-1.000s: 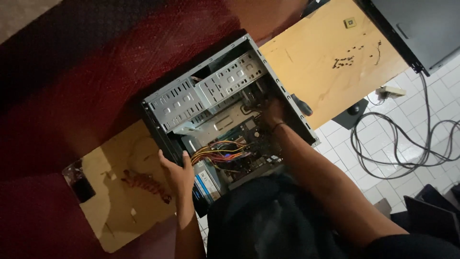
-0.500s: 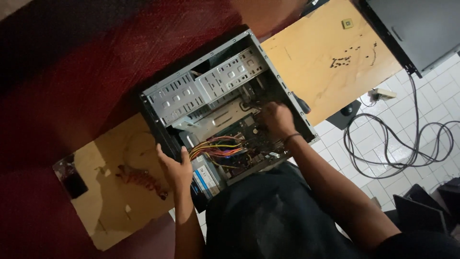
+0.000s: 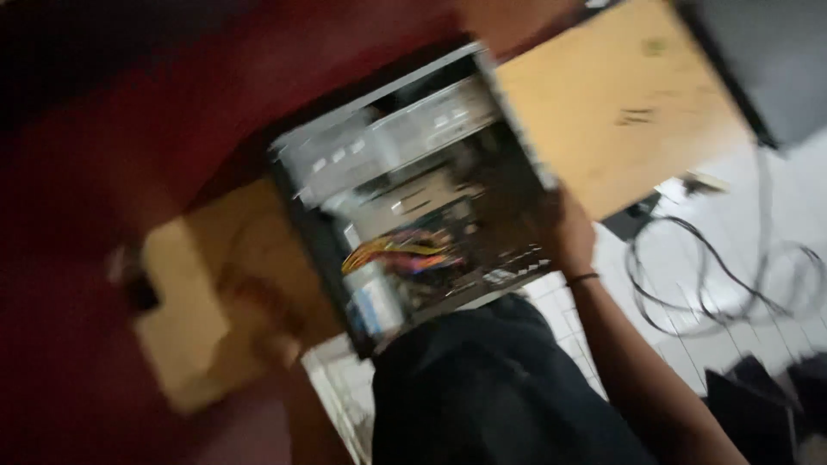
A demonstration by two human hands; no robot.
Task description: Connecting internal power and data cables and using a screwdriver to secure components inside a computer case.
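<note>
The view is motion-blurred. An open desktop computer case (image 3: pixel 413 138) lies on its side, showing metal drive bays, a circuit board and a bundle of coloured wires (image 3: pixel 401 250). My right hand (image 3: pixel 564 232), a dark band at its wrist, grips the case's right edge near its lower corner. My left hand (image 3: pixel 267 331) is a blur at the case's left side, over the wooden board (image 3: pixel 189 293). Whether it holds the case I cannot tell.
A second wooden board (image 3: pixel 620 95) lies right of the case, with a dark flat panel (image 3: pixel 767 60) beyond it. Black cables (image 3: pixel 715 284) coil on the white tiled floor at right. A red surface fills the upper left. My dark clothing fills the bottom centre.
My right hand has come out of the case's inside and moved to its right edge. My left hand has slid off the case's near rim to the left. The view has swung and blurred.
</note>
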